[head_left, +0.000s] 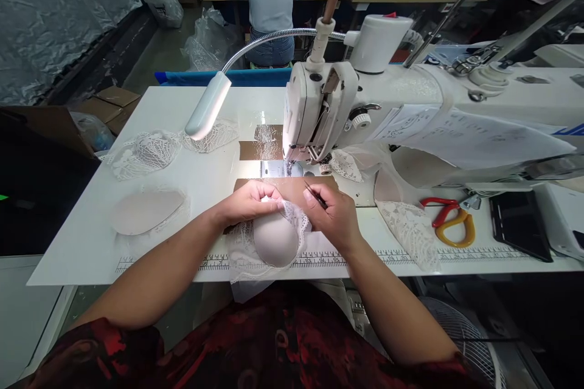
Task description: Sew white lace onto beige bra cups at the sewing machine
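Tabletop [168, 108], cup [275, 240] (in left hand [255, 200])

cup [275, 240]: smooth, matt cloth | lace [241, 246]: rough openwork | tabletop [214, 176]: glossy | lamp neck [296, 32]: metal

A: How are the left forearm [168, 262] and the right forearm [393, 296] positioned?

B: Both are extended forward and angled inward, so that a converging V is formed.

A: And the left hand [250, 200]?

B: The left hand is turned inward; its fingers are bent, and the thumb is pressed toward them in a pinch.

A: The right hand [336, 214]?

B: It is held just apart from the left; thumb and index finger are pinched, the other fingers curled.
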Available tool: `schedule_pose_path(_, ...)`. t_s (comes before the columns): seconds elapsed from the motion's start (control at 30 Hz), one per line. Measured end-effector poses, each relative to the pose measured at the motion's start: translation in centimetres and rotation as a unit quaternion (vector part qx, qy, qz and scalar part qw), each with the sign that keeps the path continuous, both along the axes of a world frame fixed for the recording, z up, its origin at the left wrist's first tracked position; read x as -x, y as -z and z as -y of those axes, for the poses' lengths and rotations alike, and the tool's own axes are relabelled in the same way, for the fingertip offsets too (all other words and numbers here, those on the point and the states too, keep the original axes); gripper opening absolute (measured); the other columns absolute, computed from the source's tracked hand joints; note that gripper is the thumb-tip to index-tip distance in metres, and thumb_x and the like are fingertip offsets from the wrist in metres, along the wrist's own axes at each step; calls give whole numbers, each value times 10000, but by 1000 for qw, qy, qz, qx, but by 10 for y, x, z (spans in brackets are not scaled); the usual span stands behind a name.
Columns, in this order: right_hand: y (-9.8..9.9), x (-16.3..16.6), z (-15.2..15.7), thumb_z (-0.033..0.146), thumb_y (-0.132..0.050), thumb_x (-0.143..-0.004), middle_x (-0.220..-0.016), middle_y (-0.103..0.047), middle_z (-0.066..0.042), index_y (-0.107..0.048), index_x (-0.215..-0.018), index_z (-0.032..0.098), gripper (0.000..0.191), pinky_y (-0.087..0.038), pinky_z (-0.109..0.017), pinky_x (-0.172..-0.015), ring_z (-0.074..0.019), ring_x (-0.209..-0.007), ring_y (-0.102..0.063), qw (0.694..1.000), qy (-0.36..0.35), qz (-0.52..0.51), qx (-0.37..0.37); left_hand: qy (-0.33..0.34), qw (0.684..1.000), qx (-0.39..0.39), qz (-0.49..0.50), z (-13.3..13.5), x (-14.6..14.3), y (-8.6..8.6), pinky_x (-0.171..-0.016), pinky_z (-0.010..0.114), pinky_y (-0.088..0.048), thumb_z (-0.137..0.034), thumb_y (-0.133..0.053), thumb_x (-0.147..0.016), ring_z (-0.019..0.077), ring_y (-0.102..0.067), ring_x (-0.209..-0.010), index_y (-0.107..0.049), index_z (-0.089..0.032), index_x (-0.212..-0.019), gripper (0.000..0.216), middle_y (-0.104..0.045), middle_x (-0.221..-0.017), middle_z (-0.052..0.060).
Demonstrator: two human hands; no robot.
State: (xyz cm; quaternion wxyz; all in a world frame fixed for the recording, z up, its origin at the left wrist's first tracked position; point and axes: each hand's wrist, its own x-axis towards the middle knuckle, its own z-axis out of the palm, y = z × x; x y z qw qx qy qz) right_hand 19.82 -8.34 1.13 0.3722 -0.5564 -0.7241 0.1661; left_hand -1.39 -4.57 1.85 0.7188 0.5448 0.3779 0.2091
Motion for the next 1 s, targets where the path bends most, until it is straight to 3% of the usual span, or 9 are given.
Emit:
schedule_pose_path(0.07,0,4,2,302,-513,-869,-775,-686,-16,-634,-866,217,148,-447,-251,-619,-155,-701,-613,998,-62,-18,-26,3,1000,-1,4,0,-1,1,-508,177,-454,-403,-729,-754,98,-561,-584,-641,-100,-797,318,-629,-705,36)
schedule_pose_path(0.17,3,11,3,246,-497,-855,-706,-648,-17,-628,-828,203,140,-418,-242,-584,-144,-643,-576,993,-107,31,-46,12,1000,-7,17,0,-2,0,-514,171,-447,-393,-731,-754,94,-557,-590,-649,-96,-789,311,-633,-710,41)
schedule_pose_path(0.27,5,11,1,249,-490,-845,-672,-633,-16,-611,-801,198,138,-381,-246,-543,-147,-604,-556,992,-72,88,-50,20,1000,-6,15,0,-2,-1,-508,178,-452,-392,-737,-745,99,-555,-588,-653,-93,-778,312,-631,-707,47)
schedule_pose_path(0.4,4,4,0,329,-493,-886,-729,-675,-19,-612,-858,206,173,-422,-249,-583,-162,-661,-608,998,-15,51,-32,29,1000,5,-3,0,-1,-2,-522,191,-477,-390,-738,-743,106,-570,-596,-660,-100,-800,305,-638,-716,45)
schedule_pose_path(0.67,4,5,3,343,-512,-896,-834,-710,-31,-644,-956,211,196,-499,-277,-702,-172,-776,-651,997,-74,2,-31,22,1000,12,-8,1,-2,-3,-535,200,-478,-382,-735,-751,118,-591,-601,-677,-107,-806,286,-663,-721,46)
schedule_pose_path(0.73,2,4,3,377,-570,-860,-912,-711,-39,-624,-1066,208,272,-512,-290,-714,-181,-819,-656,998,-55,-27,6,25,1000,12,-1,1,-2,-3,-544,204,-479,-381,-727,-760,119,-592,-608,-683,-105,-830,289,-666,-732,52)
schedule_pose_path(0.83,0,5,4,393,-622,-814,-944,-705,-33,-585,-1169,211,401,-523,-284,-668,-171,-777,-656,990,-80,-60,96,34,999,-1,16,-1,-3,-4,-611,229,-500,-401,-703,-779,144,-619,-694,-684,-103,-880,315,-680,-820,80)
schedule_pose_path(0.9,-1,6,5,342,-584,-836,-931,-706,-28,-605,-1125,206,320,-522,-278,-672,-161,-764,-654,987,-85,-62,119,59,998,-26,20,-4,0,-5,-703,258,-514,-389,-712,-767,175,-632,-817,-671,-115,-962,339,-676,-945,98)
schedule_pose_path(1.0,-1,3,2,294,-531,-863,-943,-708,-35,-622,-1082,210,252,-511,-290,-677,-180,-798,-654,994,-16,-15,109,103,993,-59,-9,-9,10,-9,-773,287,-509,-345,-723,-745,208,-624,-918,-626,-128,-1049,385,-653,-1017,99)
